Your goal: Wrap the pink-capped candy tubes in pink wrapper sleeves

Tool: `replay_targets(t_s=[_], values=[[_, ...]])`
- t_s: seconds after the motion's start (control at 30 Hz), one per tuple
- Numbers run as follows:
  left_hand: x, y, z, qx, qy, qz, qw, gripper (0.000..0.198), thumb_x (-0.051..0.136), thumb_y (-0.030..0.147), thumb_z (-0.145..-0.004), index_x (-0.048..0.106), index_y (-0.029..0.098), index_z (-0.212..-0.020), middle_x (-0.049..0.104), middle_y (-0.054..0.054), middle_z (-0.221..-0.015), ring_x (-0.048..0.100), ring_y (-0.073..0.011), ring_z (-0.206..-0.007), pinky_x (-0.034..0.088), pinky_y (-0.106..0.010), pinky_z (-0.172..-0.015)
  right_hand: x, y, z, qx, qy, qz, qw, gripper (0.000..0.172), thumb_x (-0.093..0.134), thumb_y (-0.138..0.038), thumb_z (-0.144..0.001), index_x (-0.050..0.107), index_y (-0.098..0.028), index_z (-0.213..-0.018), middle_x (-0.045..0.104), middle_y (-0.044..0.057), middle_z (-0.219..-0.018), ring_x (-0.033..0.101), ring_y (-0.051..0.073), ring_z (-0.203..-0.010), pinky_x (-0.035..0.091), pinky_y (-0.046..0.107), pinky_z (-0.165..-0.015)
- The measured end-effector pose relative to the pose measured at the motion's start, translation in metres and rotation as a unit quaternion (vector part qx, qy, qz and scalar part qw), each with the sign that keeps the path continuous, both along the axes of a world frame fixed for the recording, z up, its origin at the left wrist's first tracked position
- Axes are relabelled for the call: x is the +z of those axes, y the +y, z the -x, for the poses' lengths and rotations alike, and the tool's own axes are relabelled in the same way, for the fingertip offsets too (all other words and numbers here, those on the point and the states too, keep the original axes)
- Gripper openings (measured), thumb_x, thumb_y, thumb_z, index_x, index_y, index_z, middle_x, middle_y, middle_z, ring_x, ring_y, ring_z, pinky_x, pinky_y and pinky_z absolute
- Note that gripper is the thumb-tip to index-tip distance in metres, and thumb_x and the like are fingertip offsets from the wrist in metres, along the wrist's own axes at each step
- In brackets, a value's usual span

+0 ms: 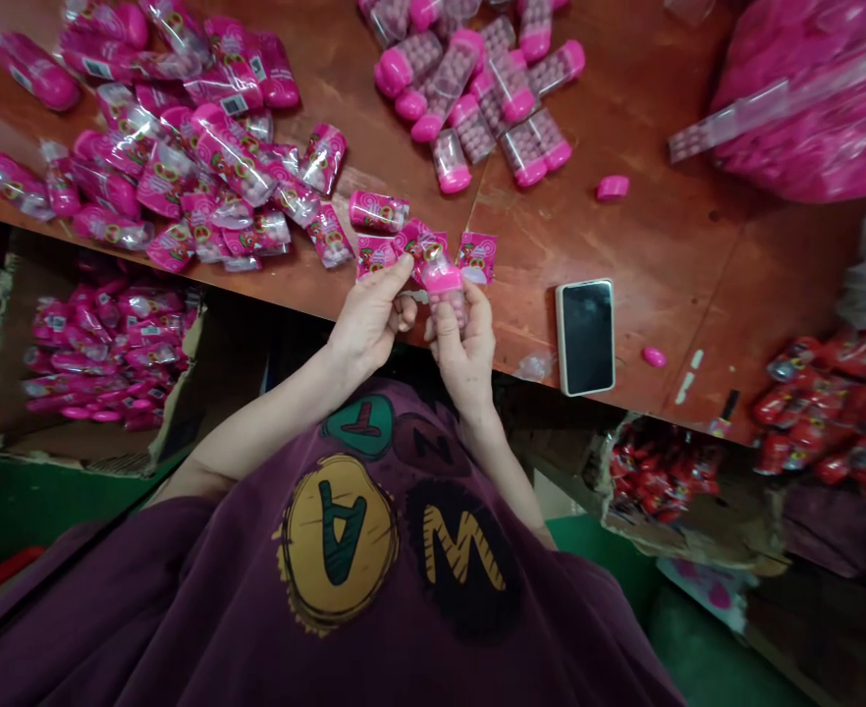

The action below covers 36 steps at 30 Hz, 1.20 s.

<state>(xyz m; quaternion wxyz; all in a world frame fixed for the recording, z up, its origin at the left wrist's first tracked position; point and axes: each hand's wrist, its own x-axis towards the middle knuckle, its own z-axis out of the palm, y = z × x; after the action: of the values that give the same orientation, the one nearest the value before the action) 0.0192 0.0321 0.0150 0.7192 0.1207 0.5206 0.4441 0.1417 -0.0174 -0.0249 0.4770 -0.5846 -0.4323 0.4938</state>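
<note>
My right hand [463, 346] is wrapped round a small clear candy tube with a pink cap [444, 285], held upright at the table's near edge. My left hand [371, 319] pinches a pink printed sleeve wrapper [410, 245] at the top of that tube, thumb and forefinger closed on it. More loose pink sleeve wrappers [477, 257] lie flat on the brown table [669, 255] just beyond my fingers. A wrapped tube [378, 211] lies just past them.
A heap of wrapped tubes [183, 157] covers the left of the table; unwrapped pink-capped tubes [477, 98] lie at the top centre. A phone [585, 336] lies right of my hands. A loose pink cap [613, 187], a pink bag [816, 98], cardboard boxes of pink [101, 353] and red [654, 476] packs stand about.
</note>
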Motion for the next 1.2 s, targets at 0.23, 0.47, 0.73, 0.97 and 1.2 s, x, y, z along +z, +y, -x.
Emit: replay_targets(t_s=[0.23, 0.47, 0.73, 0.97, 1.2], values=[[-0.002, -0.001, 0.0, -0.075, -0.031, -0.026, 0.996, 0.05, 0.083, 0.05, -0.09, 0.058, 0.017, -0.062, 0.052, 0.006, -0.049, 0.044, -0.0022, -0.042, 0.034, -0.017, -0.045, 0.0, -0.006, -0.002, 0.039, -0.073, -0.016, 0.996, 0.07, 0.056, -0.067, -0.102, 0.038, -0.031, -0.158, 0.071, 0.009, -0.125, 0.075, 0.024, -0.105, 0.067, 0.045, -0.095], [-0.003, -0.005, -0.001, -0.129, -0.074, -0.003, 0.989, 0.042, 0.083, 0.042, -0.092, 0.062, 0.017, -0.066, 0.05, 0.005, -0.048, 0.045, -0.004, -0.04, 0.034, -0.018, -0.044, 0.007, -0.005, -0.003, 0.061, 0.023, 0.048, 0.997, 0.069, 0.055, -0.072, -0.1, 0.041, -0.037, -0.158, 0.07, 0.002, -0.094, 0.072, 0.018, -0.077, 0.066, 0.036, -0.068], [-0.007, -0.009, 0.005, -0.155, -0.063, -0.038, 0.985, 0.043, 0.082, 0.044, -0.092, 0.064, 0.015, -0.066, 0.057, 0.001, -0.052, 0.047, -0.0046, -0.041, 0.032, -0.019, -0.042, 0.009, -0.002, -0.011, 0.108, 0.101, 0.068, 0.987, 0.075, 0.057, -0.073, -0.097, 0.033, -0.041, -0.161, 0.061, -0.003, -0.08, 0.054, 0.014, -0.053, 0.055, 0.032, -0.049], [-0.012, -0.014, 0.006, -0.16, -0.039, -0.051, 0.985, 0.038, 0.082, 0.039, -0.093, 0.066, 0.014, -0.069, 0.055, 0.002, -0.049, 0.048, -0.0038, -0.039, 0.024, -0.018, -0.041, -0.001, -0.003, -0.012, 0.085, 0.056, 0.042, 0.994, 0.055, 0.06, -0.066, -0.1, 0.048, -0.041, -0.148, 0.069, 0.002, -0.109, 0.061, 0.013, -0.064, 0.062, 0.033, -0.062], [-0.016, -0.006, 0.022, -0.196, -0.039, -0.069, 0.977, 0.046, 0.081, 0.049, -0.091, 0.066, 0.015, -0.065, 0.055, 0.0, -0.047, 0.049, -0.0055, -0.041, 0.029, -0.019, -0.044, -0.007, 0.008, 0.003, 0.113, 0.071, 0.048, 0.99, 0.057, 0.06, -0.065, -0.1, 0.049, -0.039, -0.15, 0.06, -0.006, -0.075, 0.057, 0.013, -0.052, 0.055, 0.031, -0.051]])
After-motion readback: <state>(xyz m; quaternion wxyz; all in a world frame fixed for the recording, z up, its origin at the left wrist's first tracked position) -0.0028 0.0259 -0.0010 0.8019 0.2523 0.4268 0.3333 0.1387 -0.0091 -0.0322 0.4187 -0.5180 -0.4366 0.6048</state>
